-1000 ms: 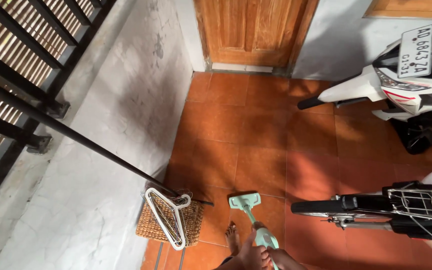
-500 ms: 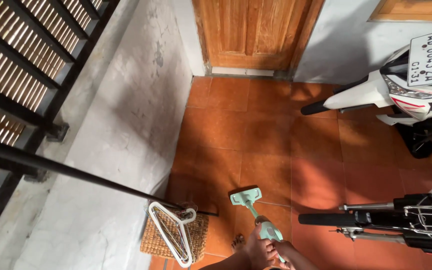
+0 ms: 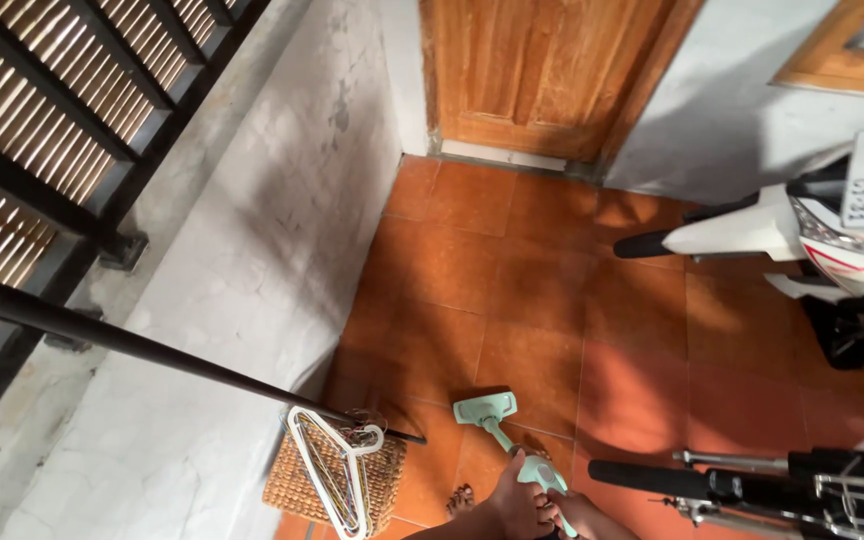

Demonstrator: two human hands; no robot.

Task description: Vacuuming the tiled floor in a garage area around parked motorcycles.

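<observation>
A mint-green floor mop rests with its flat head on the orange floor tiles. Its handle runs down toward me. My left hand wraps around the handle at the bottom edge of the view. Just right of it, my right hand grips the same handle, partly cut off by the frame. My bare toes show beside the left hand.
A woven basket with white hangers stands against the grey wall at left, under a dark rail. A wooden door is ahead. A white scooter and a bicycle stand at right.
The view has tilted and shifted right. The mop head has slid slightly nearer to me, and both hands keep hold of the handle.
</observation>
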